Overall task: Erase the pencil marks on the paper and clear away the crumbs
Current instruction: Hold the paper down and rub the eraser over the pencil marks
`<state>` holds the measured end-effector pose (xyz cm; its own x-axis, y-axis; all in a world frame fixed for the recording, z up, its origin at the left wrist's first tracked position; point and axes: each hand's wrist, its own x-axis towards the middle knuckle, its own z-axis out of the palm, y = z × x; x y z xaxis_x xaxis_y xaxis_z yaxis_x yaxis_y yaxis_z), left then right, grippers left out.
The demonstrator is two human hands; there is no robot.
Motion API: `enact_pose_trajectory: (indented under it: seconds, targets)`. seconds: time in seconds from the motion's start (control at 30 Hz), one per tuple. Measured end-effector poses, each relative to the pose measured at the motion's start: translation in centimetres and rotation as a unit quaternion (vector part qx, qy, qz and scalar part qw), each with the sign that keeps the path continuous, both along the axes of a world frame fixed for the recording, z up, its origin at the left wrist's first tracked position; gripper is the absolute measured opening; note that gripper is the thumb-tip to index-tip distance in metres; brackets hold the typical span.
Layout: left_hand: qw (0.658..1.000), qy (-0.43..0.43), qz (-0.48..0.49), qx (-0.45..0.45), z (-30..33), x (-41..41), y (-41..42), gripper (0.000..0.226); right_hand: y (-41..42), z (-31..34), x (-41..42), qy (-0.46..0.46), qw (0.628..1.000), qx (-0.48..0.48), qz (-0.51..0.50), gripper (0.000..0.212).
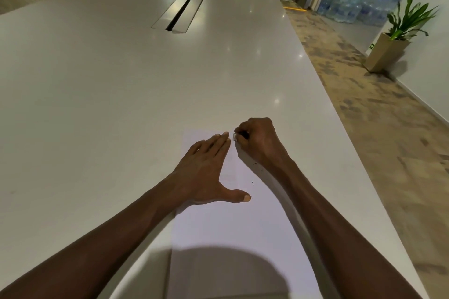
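You're mid-erase rn: left hand [206,172] flat, pinning the paper [233,226] at the tabletop's [121,80] 5 o'clock edge. Right hand [257,141] has a tight grip on what looks like a small eraser [235,137] at the sheet's far edge. Next imo: rub the faint marks [252,182], then sweep crumbs off.
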<state>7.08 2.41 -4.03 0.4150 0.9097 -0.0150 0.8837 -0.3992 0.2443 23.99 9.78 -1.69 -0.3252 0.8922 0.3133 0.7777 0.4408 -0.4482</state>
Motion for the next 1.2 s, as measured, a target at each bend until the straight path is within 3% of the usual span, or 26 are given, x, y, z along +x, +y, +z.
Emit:
enact_pose_trajectory:
  seconds: [0.5, 0.73, 0.93, 1.03, 1.2]
  targets:
    - [1.0, 0.001, 0.004, -0.017, 0.6, 0.1, -0.2, 0.136, -6.0, 0.0, 2.5, -0.119, 0.993, 0.02, -0.002, 0.02]
    - [0.999, 0.004, 0.01, -0.039, 1.0, 0.2, -0.3, 0.136, -6.9, 2.5, 3.2, -0.003, 0.988, -0.152, -0.04, 0.014]
    - [0.996, -0.034, -0.003, -0.084, 1.7, -0.6, -0.2, 0.138, -7.5, 2.1, 2.3, 0.118, 0.981, -0.143, -0.063, 0.016]
    - [0.997, -0.029, -0.016, -0.077, 1.9, -1.7, -0.7, 0.141, -8.0, 2.7, 2.0, 0.157, 0.974, -0.144, -0.078, 0.007]
    - [0.996, -0.007, -0.028, -0.081, 1.9, -2.6, -2.0, 0.147, -10.4, 3.0, 2.2, 0.158, 0.975, -0.147, -0.053, 0.009]
